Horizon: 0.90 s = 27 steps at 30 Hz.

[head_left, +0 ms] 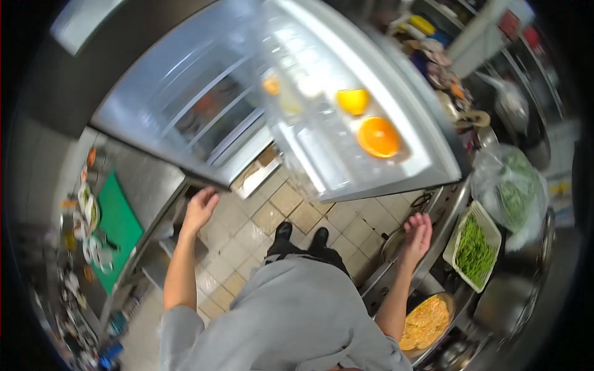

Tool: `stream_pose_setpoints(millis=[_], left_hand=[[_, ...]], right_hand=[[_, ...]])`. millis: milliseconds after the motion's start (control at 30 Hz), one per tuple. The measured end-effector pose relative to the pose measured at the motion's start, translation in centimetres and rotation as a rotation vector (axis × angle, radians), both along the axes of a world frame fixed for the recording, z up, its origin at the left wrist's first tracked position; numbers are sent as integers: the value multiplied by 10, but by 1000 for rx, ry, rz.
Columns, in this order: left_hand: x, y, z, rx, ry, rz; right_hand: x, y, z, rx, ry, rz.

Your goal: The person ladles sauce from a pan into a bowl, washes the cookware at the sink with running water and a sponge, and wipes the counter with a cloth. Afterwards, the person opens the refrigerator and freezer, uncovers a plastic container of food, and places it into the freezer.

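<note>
Fridge door (405,105) stands wide ahead, left hand (200,212) and right hand (417,238) both released

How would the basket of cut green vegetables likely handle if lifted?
The basket looks like molded plastic, so it should stay fairly stiff and probably feel light for its size. The cut green vegetables lie loose in a heap, so they would likely slide if it tilted, and some might spill over the open top.

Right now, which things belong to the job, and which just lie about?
Likely the job, nearest the left hand and right hand:
open fridge door
orange half, maybe

Lying about:
green board
basket of green pods
bagged greens
pan of food
</note>
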<state>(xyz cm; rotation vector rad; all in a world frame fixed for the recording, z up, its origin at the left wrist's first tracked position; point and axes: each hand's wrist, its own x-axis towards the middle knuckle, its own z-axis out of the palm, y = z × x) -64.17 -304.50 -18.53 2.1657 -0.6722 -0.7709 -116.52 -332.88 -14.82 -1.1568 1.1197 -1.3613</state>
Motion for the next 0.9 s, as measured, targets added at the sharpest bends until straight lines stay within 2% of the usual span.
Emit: stream_pose_setpoints(millis=[100,167,233,300,333,400,467,500,533,600,633,667,733,767,800,867,900], left_hand=[[-22,-15,-23,23,13,-30],[-42,-9,-53,97,4,3],[-76,-3,-76,138,-4,51],[-121,9,-93,346,50,128],[-146,17,-99,348,63,201],[-188,13,-95,189,311,339],[-205,-3,-86,123,294,406],[-209,-11,-83,81,270,379],[-212,-17,-80,86,278,393],[-203,-35,-70,-66,276,466],[-203,-43,-72,-71,286,479],[-205,-50,-73,-168,306,589],[-212,-61,-65,-266,320,710],[-216,-72,-52,-276,391,759],[-219,-84,-45,-283,464,800],[-224,-100,-45,-256,480,777],[-227,-110,-43,-308,496,802]], right_hand=[[-22,4,-26,66,-16,-15],[-31,-9,-49,165,84,203],[-19,-25,-52,127,115,298],[-9,-44,-43,97,162,442],[1,-53,-29,73,177,513],[31,-78,-21,29,181,700],[44,-103,-26,88,191,784],[56,-114,-28,55,25,882],[53,-123,-34,62,31,896],[47,-155,-43,161,388,1143],[46,-165,-37,49,599,1181],[38,-180,-51,46,613,1199],[21,-207,-101,-388,916,1198],[46,-205,-27,-200,998,1370],[50,-197,-9,-552,948,1142],[82,-200,48,159,555,1322],[97,-208,74,-174,722,1464]])
